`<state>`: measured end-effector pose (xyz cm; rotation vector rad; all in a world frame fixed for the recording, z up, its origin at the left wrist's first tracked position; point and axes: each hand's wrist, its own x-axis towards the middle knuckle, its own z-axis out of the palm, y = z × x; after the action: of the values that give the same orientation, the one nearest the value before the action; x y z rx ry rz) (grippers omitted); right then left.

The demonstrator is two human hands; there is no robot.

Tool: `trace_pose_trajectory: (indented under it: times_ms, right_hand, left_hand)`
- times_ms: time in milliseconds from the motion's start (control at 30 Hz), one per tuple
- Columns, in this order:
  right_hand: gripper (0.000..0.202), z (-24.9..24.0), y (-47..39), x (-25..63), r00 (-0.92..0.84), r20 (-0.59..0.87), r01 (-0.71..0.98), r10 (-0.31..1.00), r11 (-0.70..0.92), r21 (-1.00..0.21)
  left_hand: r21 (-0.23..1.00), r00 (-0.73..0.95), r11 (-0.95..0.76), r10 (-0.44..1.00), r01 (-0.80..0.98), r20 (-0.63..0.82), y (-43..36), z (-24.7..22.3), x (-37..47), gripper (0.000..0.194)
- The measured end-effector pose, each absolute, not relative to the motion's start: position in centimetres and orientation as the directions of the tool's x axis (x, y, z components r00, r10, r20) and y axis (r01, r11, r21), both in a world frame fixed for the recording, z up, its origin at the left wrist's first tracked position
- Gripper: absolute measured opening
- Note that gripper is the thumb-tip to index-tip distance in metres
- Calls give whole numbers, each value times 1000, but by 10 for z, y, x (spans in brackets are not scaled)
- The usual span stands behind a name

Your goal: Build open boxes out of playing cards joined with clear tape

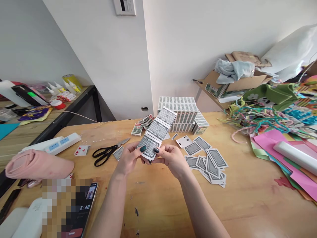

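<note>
A strip of overlapping playing cards (158, 129), patterned backs up, slants away from me above the table. Its near end is between my left hand (130, 156) and my right hand (170, 157), both with fingers closed on it and thumbs on top. Beyond it stand stacked card boxes (184, 114). Loose cards (213, 163) lie spread right of my right hand, mostly backs up, with a two of spades (183, 142) face up. Black-handled scissors (106, 152) rest left of my left hand, beside another card (118, 152).
At the left are a power strip (63, 143), a pink rolled pouch (41, 164) and a phone (85, 208). Coloured paper (279, 158) and tangled yarn (257, 115) lie at the right. A cardboard box (242, 82) stands behind.
</note>
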<state>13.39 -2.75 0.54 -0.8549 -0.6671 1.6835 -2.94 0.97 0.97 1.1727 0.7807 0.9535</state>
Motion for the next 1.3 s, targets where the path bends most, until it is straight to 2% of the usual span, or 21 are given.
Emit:
trace_pose_trajectory:
  times_ms: [467,533,633,733,800,900,1033,1167,1300]
  right_hand:
    - [42,4,-27,129,-177,-158,-587,972,-233,-775]
    - [44,5,-27,129,-172,-178,-582,969,-246,-775]
    - [49,7,-29,127,-86,-288,-508,954,-291,-811]
    - [86,7,-31,125,36,-329,-450,944,-278,-849]
    - [111,7,-31,125,33,-235,-463,971,-194,-865]
    - [126,7,-31,129,-8,-98,-462,995,-90,-882]
    - [123,8,-31,131,53,-43,-377,998,-20,-926]
    - [122,8,-30,127,147,-21,-316,989,27,-948]
    - [123,2,-27,125,259,35,-185,965,85,-979]
  left_hand:
    - [957,438,58,896,-283,76,10,3,-29,29]
    - [953,433,55,898,-299,84,9,3,-27,29]
    - [938,427,33,896,-344,125,6,6,-24,28]
    - [915,436,3,880,-404,190,3,8,-21,27]
    - [896,439,4,873,-445,214,0,8,-19,28]
    - [897,492,37,846,-441,207,-2,6,-18,32]
    - [958,564,40,815,-283,132,-6,12,-24,31]
    - [997,434,-74,899,14,60,-14,30,-31,30]
    - [882,357,-285,923,375,147,-21,44,-31,44]
